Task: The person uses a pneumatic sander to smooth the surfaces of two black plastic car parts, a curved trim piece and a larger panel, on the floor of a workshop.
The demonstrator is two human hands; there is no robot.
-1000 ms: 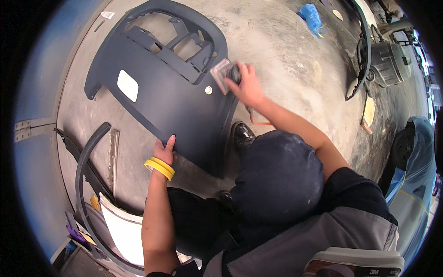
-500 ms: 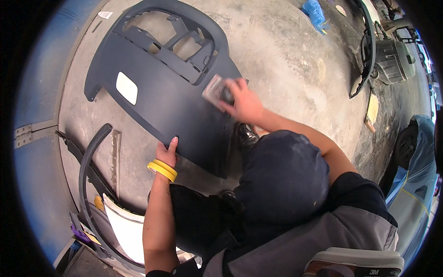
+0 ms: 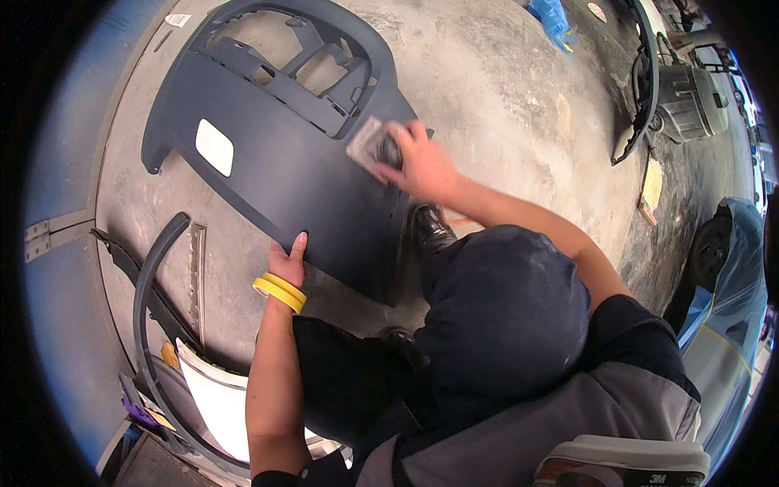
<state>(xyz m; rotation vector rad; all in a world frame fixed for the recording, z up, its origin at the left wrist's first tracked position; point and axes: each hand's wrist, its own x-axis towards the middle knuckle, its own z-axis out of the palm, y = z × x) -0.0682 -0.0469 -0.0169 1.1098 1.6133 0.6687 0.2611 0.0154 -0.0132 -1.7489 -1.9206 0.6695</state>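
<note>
A dark grey car bumper cover (image 3: 276, 166) with cut-out openings at its far end lies at a slant before me. My left hand (image 3: 287, 263) grips its near left edge, thumb on top and fingers hidden underneath. Two yellow rings like masking tape rolls (image 3: 278, 294) circle my left wrist. On the panel's right side, my right hand (image 3: 423, 169) is closed round the dark round knob of a hand sanding block (image 3: 362, 144). The block's pale, see-through flat base rests against the panel, blurred by motion. A white rounded patch (image 3: 215, 148) shows on the cover's left part.
Curved dark trim pieces (image 3: 143, 312) and a white panel (image 3: 213, 402) lie at lower left, beside a blue wall (image 3: 61, 325). At far right are a grey wheeled bin-like container (image 3: 686, 101) and a plastic-draped car (image 3: 726, 341). Blue plastic (image 3: 553, 23) lies on the floor.
The sanding block and my right hand have slid slightly farther up the panel. My left hand keeps its hold on the edge. The whole view has shifted a little.
</note>
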